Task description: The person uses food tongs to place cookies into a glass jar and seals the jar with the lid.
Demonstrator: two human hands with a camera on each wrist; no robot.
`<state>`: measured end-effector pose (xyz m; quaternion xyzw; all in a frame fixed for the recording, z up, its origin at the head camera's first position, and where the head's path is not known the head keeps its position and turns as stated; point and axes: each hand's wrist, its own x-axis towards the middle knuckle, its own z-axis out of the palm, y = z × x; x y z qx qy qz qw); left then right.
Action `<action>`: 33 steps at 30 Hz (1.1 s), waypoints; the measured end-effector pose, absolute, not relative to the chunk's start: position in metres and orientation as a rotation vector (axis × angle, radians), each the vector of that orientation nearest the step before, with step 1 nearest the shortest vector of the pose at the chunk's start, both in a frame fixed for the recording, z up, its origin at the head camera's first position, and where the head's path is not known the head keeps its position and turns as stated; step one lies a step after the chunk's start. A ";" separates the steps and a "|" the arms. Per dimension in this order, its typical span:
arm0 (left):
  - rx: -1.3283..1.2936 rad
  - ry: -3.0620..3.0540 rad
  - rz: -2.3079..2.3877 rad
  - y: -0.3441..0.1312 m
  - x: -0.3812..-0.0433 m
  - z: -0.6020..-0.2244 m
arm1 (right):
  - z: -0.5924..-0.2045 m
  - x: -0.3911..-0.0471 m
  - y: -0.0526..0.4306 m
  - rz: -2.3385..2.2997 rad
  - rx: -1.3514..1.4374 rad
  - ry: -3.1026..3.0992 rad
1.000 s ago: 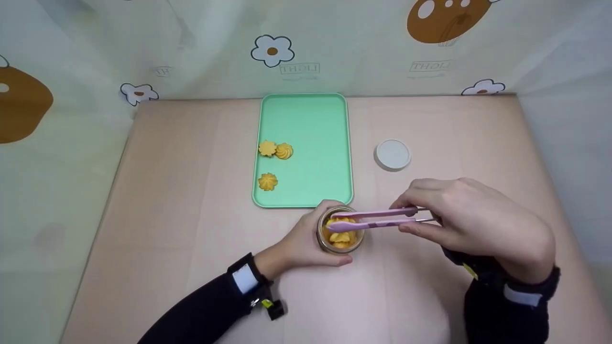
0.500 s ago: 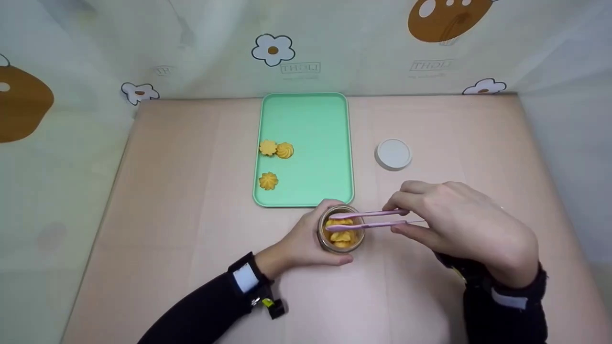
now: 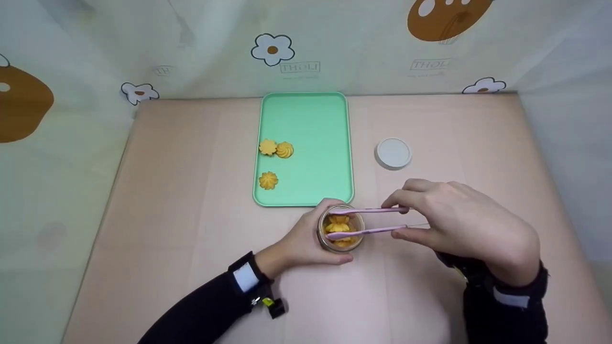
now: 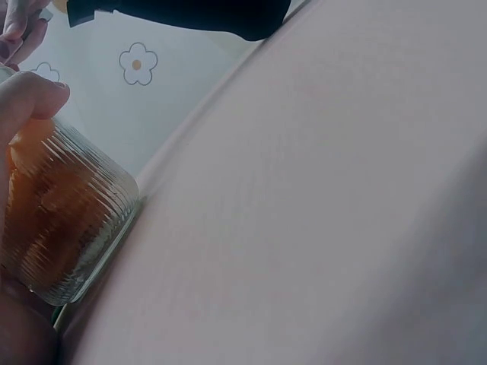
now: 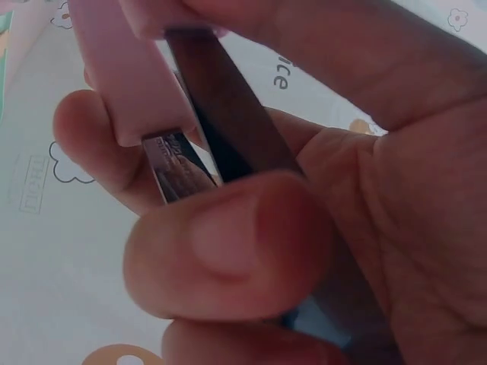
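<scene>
In the head view my left hand (image 3: 306, 239) grips a ribbed glass jar (image 4: 76, 220) round its side, near the tray's front edge. Yellow swirled cookies (image 3: 338, 228) fill part of the jar. My right hand (image 3: 464, 224) holds pink tongs (image 3: 377, 230) between thumb and fingers, coming in from the right. The two tong arms stand apart, their tips over the jar's mouth on either side of a cookie. Up close in the right wrist view, the metal strips of the tongs run through the curled fingers.
A green tray (image 3: 311, 129) lies behind the jar, with three cookies along its left side: two touching (image 3: 285, 150) and a single cookie (image 3: 268, 180) nearer the front. Right of the tray sits a round white lid (image 3: 393, 153). A patterned curtain (image 3: 205, 48) borders the table.
The tongs have spread wider over the jar, and the right hand has shifted slightly left. The left hand and jar have stayed in place.
</scene>
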<state>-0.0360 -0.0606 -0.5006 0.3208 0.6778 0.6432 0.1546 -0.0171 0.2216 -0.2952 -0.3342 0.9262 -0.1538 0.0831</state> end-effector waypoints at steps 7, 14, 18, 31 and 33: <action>0.900 1.934 1.847 -0.061 -0.036 -0.500 | -0.295 -0.017 0.225 -0.490 -1.008 2.746; 0.912 1.944 1.847 -0.061 -0.035 -0.500 | -0.292 -0.017 0.232 -0.552 -1.056 2.740; 0.925 1.944 1.847 -0.060 -0.035 -0.501 | -0.292 -0.018 0.235 -0.592 -1.078 2.747; 0.894 1.981 1.808 -0.062 -0.035 -0.501 | -0.306 -0.051 0.232 -0.750 -1.123 2.814; 0.879 1.983 1.809 -0.062 -0.034 -0.501 | -0.315 -0.063 0.229 -0.752 -1.107 2.814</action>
